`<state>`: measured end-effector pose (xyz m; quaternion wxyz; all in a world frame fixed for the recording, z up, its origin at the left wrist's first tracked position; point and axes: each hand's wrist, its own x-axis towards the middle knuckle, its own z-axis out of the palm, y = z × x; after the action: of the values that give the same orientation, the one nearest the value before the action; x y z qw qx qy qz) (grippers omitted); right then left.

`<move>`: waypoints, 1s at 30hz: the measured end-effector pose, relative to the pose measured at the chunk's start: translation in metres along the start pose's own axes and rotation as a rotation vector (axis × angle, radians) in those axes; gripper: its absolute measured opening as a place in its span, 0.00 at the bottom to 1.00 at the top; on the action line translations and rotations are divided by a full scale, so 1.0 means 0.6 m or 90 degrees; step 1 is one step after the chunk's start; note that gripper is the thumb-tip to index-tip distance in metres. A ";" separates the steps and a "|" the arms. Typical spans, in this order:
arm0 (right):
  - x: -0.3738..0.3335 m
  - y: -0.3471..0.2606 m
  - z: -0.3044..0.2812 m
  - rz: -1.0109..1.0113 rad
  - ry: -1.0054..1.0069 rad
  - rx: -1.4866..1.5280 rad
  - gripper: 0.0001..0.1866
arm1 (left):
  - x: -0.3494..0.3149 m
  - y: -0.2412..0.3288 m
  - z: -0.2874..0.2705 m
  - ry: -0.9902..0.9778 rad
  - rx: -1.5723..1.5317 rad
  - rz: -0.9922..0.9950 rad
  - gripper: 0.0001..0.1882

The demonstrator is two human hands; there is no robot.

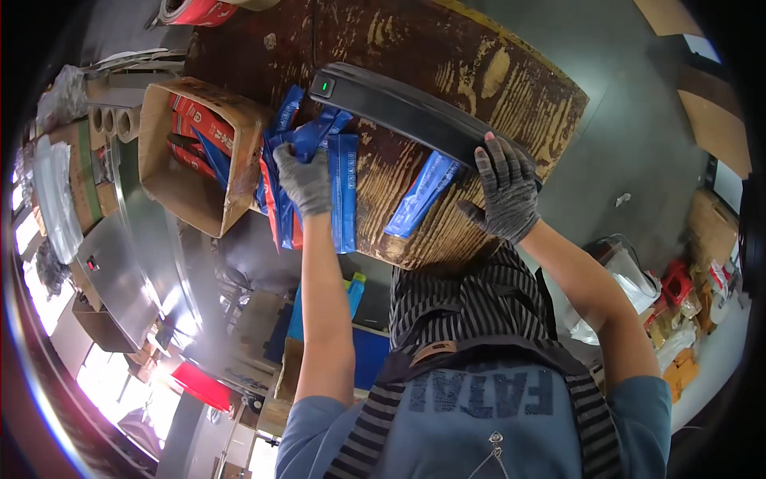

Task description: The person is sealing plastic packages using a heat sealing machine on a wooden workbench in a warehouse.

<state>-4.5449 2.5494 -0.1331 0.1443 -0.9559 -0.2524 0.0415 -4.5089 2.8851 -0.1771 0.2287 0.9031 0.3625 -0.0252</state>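
Note:
A long black bar-shaped device [399, 108], which looks like a bag sealer, lies across the worn wooden table, a green light glowing at its left end. My gloved right hand [507, 188] rests flat on its right end, fingers stretched out. One blue plastic packet [423, 195] reaches out from under the device's near edge. My gloved left hand [303, 180] is closed on another crumpled blue packet [315, 136]; the fingertips are partly hidden. Beneath and beside that hand lie more blue packets [343, 195] and red packets [271, 199].
A cardboard box [239, 191] with red and blue packets inside lies tilted at the table's left. Red rolled material [195, 11] is at the far left corner. The wooden table [519, 88] ends at a pale edge on the right. Cluttered goods [678, 311] stand at the lower right.

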 end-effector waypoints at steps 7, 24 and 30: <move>-0.006 0.005 -0.023 0.001 -0.001 0.049 0.42 | -0.160 0.076 -0.109 -0.450 -0.382 0.144 0.24; 0.002 0.015 -0.023 -0.060 0.108 0.127 0.13 | -0.278 0.136 0.044 -0.579 -0.656 -0.069 0.10; 0.003 0.011 -0.017 -0.036 0.104 0.114 0.12 | -0.265 0.136 0.054 -0.493 -0.490 0.039 0.07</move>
<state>-4.5390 2.5421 -0.1255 0.2500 -0.9319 -0.2623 -0.0181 -4.5678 2.7174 -0.1401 0.6599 0.6891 0.2086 -0.2147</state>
